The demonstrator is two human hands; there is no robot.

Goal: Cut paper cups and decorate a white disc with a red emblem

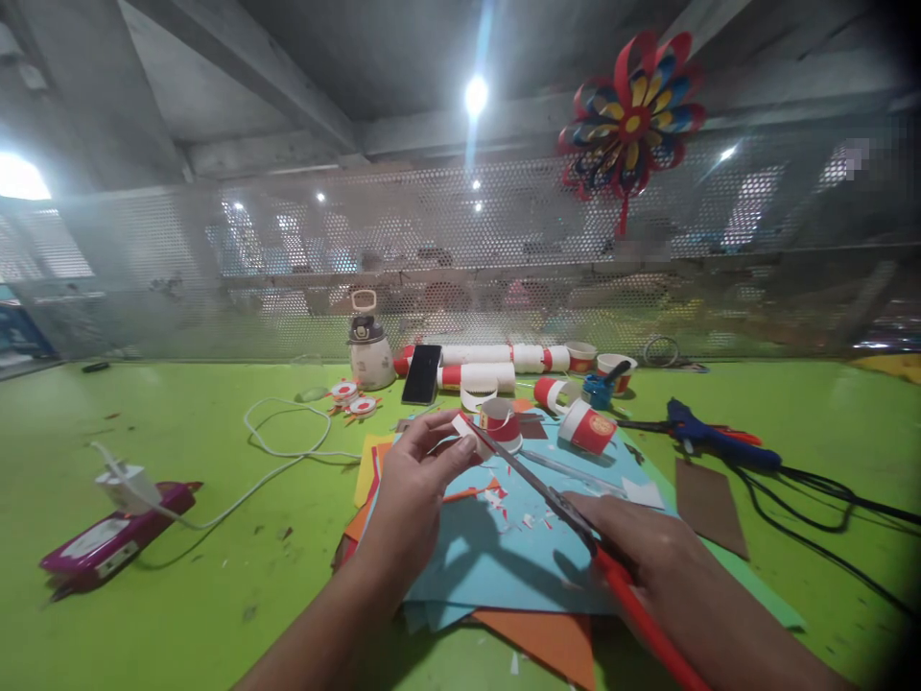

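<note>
Between its thumb and fingers, my left hand (pixel 424 475) pinches a small red-and-white piece of paper cup (pixel 466 428). My right hand (pixel 640 547) grips red-handled scissors (pixel 554 499), whose blades reach up and left to that piece. Whether the blades are closed on it I cannot tell. Beneath both hands lies a stack of coloured paper with a light blue sheet (pixel 460 566) on top. Red and white snippets (pixel 529 521) are scattered over it. Just behind the held piece stands a cut red-and-white cup (pixel 500 422), and another cup (pixel 586 428) lies tilted to the right.
A blue glue gun (pixel 720 440) with black cable rests at right. Stacked paper cups (pixel 496 357), a phone (pixel 421 374) and a bottle (pixel 369 350) line the back. On the left, a white cable (pixel 266 470) runs from a purple power strip (pixel 119 537). A paper flower (pixel 633 125) hangs above.
</note>
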